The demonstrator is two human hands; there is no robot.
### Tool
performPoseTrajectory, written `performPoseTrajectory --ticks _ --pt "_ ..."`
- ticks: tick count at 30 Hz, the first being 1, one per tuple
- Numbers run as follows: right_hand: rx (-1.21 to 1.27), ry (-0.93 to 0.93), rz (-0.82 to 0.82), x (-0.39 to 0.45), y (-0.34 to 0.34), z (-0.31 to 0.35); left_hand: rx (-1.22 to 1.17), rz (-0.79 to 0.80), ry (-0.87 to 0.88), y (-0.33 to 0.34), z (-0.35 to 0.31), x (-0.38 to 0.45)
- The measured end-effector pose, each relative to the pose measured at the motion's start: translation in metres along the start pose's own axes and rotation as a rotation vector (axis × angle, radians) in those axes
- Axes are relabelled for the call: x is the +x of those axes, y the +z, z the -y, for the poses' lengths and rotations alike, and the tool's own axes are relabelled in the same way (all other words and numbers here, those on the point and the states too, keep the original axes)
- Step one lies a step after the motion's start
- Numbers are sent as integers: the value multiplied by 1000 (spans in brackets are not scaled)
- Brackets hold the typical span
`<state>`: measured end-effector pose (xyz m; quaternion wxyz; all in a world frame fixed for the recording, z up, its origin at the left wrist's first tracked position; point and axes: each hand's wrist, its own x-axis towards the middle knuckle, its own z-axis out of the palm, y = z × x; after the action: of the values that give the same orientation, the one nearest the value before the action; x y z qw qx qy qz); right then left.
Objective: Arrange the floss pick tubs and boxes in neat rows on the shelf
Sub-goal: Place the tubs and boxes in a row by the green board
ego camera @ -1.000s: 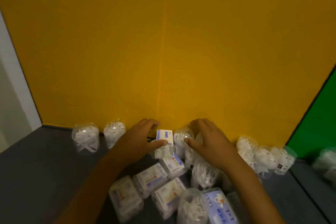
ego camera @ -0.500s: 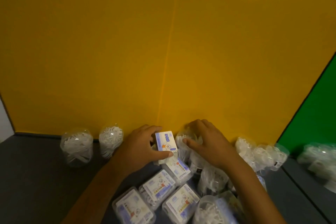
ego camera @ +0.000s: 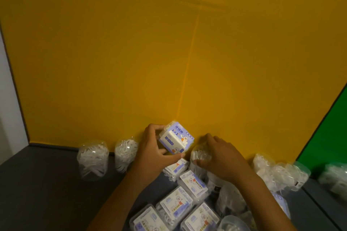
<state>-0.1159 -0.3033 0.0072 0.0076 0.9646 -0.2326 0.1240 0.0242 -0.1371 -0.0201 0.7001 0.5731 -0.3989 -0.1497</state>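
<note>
My left hand (ego camera: 153,151) grips a white-and-blue floss pick box (ego camera: 175,138), lifted and tilted above the dark shelf (ego camera: 43,191) near the yellow back wall. My right hand (ego camera: 218,156) curls over the top of a clear round floss pick tub (ego camera: 198,155) just right of the box. Two clear tubs (ego camera: 93,157) (ego camera: 125,151) stand in a row at the back left. Several flat clear boxes with blue labels (ego camera: 176,203) lie in front of my hands.
More clear tubs (ego camera: 281,171) cluster at the back right by the green panel (ego camera: 326,146). Another tub (ego camera: 336,176) sits beyond the shelf's right divider. A white wall (ego camera: 9,108) borders the left. The shelf's left front shows bare dark surface.
My left hand has lifted the box higher and tilted it, showing its printed face. My right hand stays on the tub. The camera has shifted slightly.
</note>
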Motion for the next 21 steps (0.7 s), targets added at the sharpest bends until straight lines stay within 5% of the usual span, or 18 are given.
performPoseTrajectory --ticks 11,21 --pt "124 -14 -20 4 3 -4 11 -79 25 -4 -4 0" --pt "597 42 -363 -39 -39 -28 -35 -101 75 3 -30 -10"
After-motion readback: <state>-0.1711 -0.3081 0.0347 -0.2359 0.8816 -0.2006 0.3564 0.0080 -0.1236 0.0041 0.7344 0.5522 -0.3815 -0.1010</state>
